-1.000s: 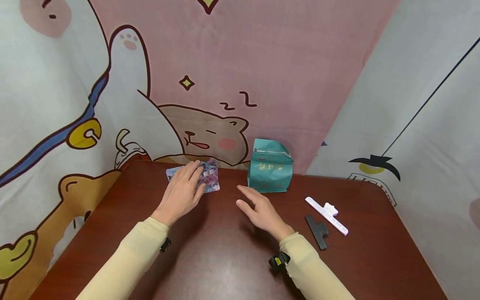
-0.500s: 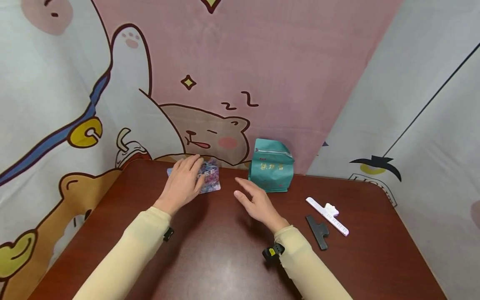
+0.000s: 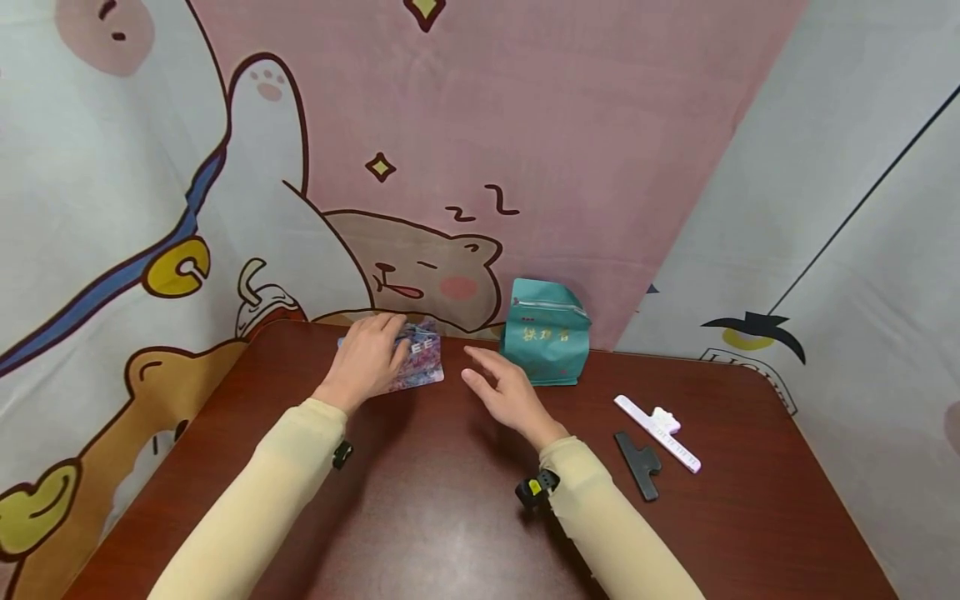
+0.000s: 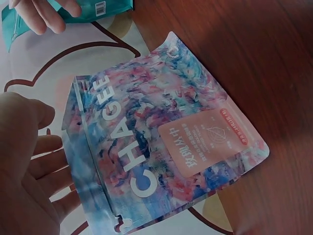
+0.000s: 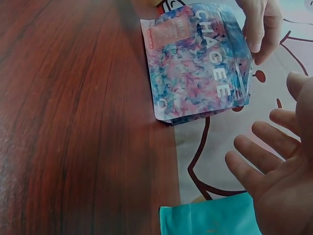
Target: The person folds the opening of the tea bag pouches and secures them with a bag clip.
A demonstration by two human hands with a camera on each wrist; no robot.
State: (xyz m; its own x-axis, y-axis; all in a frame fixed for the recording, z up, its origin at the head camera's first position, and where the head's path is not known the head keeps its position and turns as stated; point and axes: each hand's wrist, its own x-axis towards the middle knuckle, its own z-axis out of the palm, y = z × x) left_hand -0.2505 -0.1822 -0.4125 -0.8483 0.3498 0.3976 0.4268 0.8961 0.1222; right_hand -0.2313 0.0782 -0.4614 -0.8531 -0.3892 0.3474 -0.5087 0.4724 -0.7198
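A blue-and-pink zip pouch lettered CHAGEE (image 3: 422,362) is at the table's back left, its zip edge towards my left hand (image 3: 365,354). That hand reaches over the pouch's left part. In the left wrist view the fingertips of my left hand (image 4: 29,166) pass behind the pouch's top edge, while the thumb is apart from it. My right hand (image 3: 513,398) hovers between the pouch and a teal stand-up bag (image 3: 551,337) with gold characters. Its fingers are spread and loosely bent in the right wrist view, holding nothing.
A white bag clip (image 3: 660,431) and a black bag clip (image 3: 637,467) lie on the brown table (image 3: 435,517) to the right. A cartoon-print cloth (image 3: 585,150) hangs behind the table's back edge, close to both bags.
My left fingers have bent further over the pouch, whose visible part has tilted slightly. My right hand has moved a little left and away from me. The teal bag and both clips stay put.
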